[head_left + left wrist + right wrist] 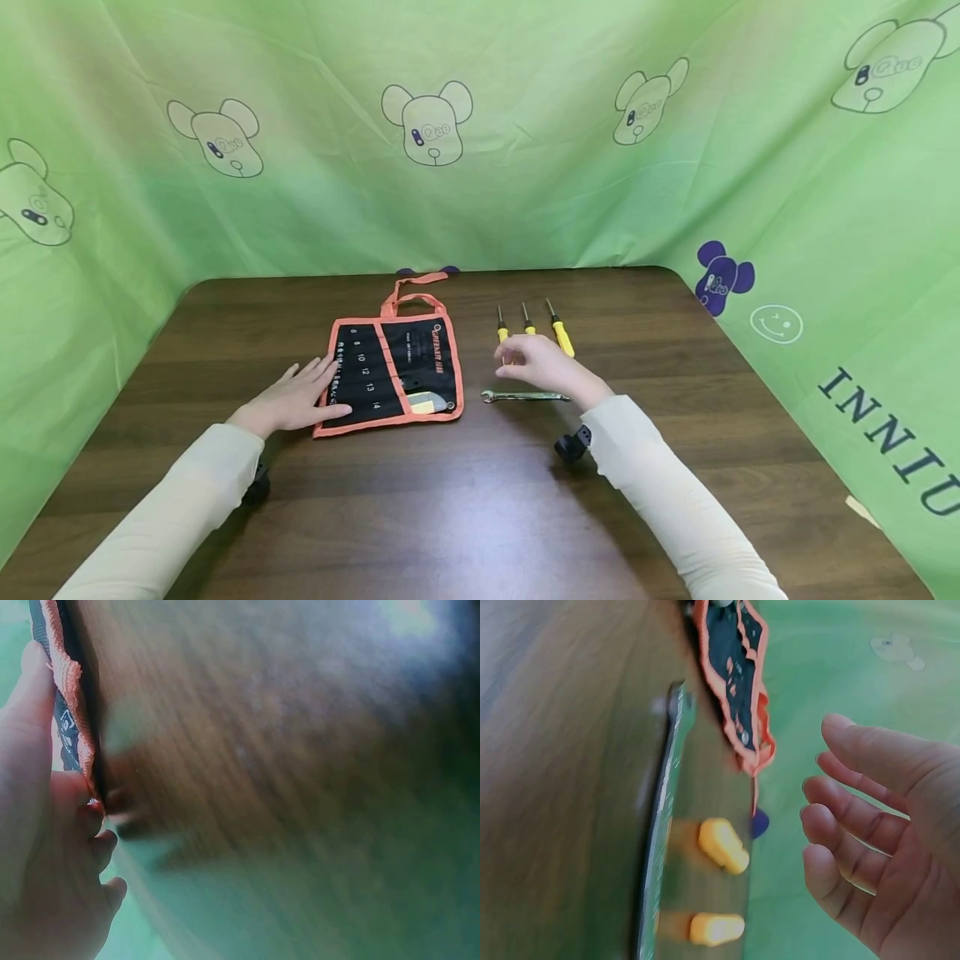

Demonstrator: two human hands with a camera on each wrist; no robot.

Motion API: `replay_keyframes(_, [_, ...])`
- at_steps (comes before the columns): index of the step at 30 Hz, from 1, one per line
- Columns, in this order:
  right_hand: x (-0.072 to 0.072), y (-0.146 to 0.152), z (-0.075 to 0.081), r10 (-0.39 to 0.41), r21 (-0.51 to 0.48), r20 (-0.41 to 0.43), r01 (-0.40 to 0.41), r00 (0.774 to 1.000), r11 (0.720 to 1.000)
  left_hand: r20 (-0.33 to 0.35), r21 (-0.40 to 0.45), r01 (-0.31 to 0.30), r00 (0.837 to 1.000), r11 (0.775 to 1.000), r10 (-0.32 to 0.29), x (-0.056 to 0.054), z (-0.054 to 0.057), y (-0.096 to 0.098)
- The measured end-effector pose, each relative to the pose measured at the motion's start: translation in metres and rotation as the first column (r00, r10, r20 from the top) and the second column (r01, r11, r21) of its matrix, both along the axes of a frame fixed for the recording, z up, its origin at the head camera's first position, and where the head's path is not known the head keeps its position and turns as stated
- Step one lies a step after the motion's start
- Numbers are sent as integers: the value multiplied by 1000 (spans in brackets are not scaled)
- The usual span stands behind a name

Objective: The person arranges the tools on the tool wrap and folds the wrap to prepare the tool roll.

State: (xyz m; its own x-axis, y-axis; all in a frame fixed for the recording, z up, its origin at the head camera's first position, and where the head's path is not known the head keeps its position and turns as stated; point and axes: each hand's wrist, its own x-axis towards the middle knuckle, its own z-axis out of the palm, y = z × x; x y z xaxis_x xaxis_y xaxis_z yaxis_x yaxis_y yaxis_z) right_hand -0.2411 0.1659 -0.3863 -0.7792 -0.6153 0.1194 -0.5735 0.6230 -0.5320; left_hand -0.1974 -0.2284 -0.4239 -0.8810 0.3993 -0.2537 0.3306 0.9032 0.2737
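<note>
Wrench (pixel 525 397) right of the orange-trimmed tool pouch (pixel 392 367), its long axis directed toward the pouch; the right hand (pixel 547 362), nearer, is empty, thumb and fingertips apart; the left hand (pixel 294 400) lies flat on the pouch's left edge

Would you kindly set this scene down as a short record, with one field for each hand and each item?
Left hand: rests on the pouch's left edge
Right hand: above the table, near the screwdrivers, fingers curved, holding nothing
Pouch: black with orange trim, numbered 6 to 14, a yellow and pale item in its lower right corner
Screwdrivers: three, yellow handles, shafts pointing away from the person
Wrench: silver, lying crosswise, nearer the person than the screwdrivers
Table: brown, wood-grained
Backdrop: green printed cloth
</note>
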Motion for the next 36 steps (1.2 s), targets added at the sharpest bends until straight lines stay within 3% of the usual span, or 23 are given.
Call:
replay_keyframes(13, [10,40,-16,-58,14,113,57,992,998,-7,6,8,1000,1000,-8,3,4,1])
replay_keyframes(21, [13,56,-29,-18,65,29,16,999,998,-7,7,7,1000,1000,-7,2,3,1])
replay_keyframes(36, [15,62,-34,-12,120,36,8,999,993,-11,-6,5,1000,1000,-5,1,0,0])
